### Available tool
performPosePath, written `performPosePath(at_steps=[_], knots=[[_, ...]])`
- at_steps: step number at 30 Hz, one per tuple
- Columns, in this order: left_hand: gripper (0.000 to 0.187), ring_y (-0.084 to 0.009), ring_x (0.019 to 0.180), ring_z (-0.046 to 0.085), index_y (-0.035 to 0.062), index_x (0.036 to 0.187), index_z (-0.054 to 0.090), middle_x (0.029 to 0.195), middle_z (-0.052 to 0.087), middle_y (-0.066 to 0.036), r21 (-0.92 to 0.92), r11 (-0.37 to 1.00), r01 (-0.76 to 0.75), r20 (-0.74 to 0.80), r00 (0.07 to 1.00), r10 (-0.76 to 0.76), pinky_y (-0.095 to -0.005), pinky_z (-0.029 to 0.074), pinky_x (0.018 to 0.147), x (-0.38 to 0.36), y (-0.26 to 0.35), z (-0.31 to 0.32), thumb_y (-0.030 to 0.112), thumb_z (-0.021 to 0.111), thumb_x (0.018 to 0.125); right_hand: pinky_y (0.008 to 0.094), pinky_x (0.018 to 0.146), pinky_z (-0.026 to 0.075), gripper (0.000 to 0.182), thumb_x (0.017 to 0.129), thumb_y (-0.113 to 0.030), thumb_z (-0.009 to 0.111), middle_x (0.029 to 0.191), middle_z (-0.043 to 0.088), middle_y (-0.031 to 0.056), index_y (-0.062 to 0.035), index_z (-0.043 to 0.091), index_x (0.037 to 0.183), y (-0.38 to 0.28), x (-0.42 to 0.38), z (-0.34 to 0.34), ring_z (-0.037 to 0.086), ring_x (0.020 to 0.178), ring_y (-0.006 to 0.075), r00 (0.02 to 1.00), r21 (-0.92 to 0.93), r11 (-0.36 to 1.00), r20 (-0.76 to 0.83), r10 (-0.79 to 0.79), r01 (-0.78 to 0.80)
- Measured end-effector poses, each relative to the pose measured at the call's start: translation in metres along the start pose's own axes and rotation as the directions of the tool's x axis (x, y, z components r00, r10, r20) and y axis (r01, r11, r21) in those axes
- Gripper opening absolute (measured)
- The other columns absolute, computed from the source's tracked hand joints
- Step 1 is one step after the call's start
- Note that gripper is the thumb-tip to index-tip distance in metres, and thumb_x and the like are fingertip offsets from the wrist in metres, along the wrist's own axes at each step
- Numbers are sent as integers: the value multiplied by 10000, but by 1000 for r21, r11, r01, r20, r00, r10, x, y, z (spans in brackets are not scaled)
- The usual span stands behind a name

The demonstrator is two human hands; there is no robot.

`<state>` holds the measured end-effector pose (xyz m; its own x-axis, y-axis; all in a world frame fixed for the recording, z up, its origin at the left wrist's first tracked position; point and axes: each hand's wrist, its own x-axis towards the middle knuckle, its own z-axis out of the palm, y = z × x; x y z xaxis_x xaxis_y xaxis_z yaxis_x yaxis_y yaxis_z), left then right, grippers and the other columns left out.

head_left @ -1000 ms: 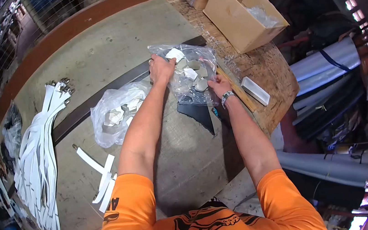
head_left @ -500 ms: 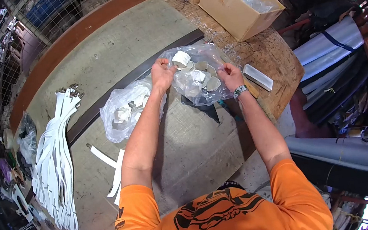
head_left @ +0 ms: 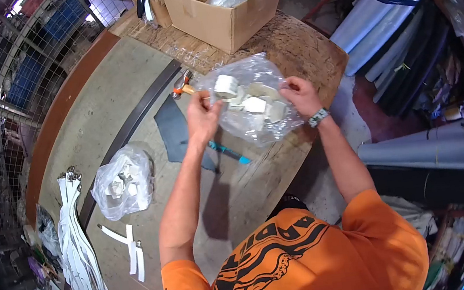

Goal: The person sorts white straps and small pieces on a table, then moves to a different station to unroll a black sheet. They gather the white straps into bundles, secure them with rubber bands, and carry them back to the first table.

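Note:
A clear plastic bag (head_left: 241,123) with white and grey rolled or folded pieces (head_left: 255,105) in it is stretched between my two hands over the table's right part. My left hand (head_left: 203,116) pinches the bag's left edge, close to a white roll (head_left: 226,86). At the opposite edge, the thumb and fingers of my right hand (head_left: 302,97) are closed on the plastic. Beside my left hand lie a hammer (head_left: 183,87) with a light handle and a dark grey flat piece (head_left: 171,130). A teal tool (head_left: 230,152) lies partly under the bag.
Another plastic bag (head_left: 124,184) of white pieces sits left on the table (head_left: 144,69). Further left are a bundle of white straps (head_left: 77,251) and a few loose ones (head_left: 130,244). A cardboard box (head_left: 225,21) stands at the back. Rolled sheets (head_left: 427,153) lie beyond the right edge.
Both hands have carried the bag to the right across the table, and my view has turned with them. The hammer, dark piece and teal tool now show more fully.

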<state>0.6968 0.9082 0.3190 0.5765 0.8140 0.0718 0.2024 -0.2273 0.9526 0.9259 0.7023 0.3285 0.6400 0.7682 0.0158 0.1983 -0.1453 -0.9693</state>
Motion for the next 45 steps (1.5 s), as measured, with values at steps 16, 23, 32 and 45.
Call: performPosePath(at_steps=[16,23,32,45], knots=[[439,-180,774,659,-16,1207,637,861,692,-86,11,973,231,142,963,-231,-327,533,727,171,-26,310,130,780,819,300,785,541,217,908,-120,701,922,731,67,-17,688,1099,192,201,-251,683,854,141,976,-163,987,-213,-36,1],[843,-355,1329,539,115,1425,548,1351,623,-170,594,690,-415,679,719,-152,-530,388,1136,112,55,232,289,895,677,375,910,537,397,891,-186,718,1130,724,167,-17,639,1242,246,221,-289,702,1037,289,988,-509,858,-156,-14,-69],[470,-256,1269,551,195,1283,629,1241,624,-61,575,399,-714,787,616,-35,-461,331,1144,77,-18,206,172,700,818,376,974,512,413,934,-127,695,1278,617,182,3,605,1315,195,138,-264,637,1151,312,908,-358,930,-410,-81,-79],[299,-212,1247,571,217,1244,652,1267,647,-18,484,220,-847,871,491,-24,-403,353,1097,57,-7,220,233,548,965,375,846,539,316,933,-134,676,1102,687,124,-29,658,1230,125,38,-142,679,962,244,998,-316,947,-21,62,-65]])
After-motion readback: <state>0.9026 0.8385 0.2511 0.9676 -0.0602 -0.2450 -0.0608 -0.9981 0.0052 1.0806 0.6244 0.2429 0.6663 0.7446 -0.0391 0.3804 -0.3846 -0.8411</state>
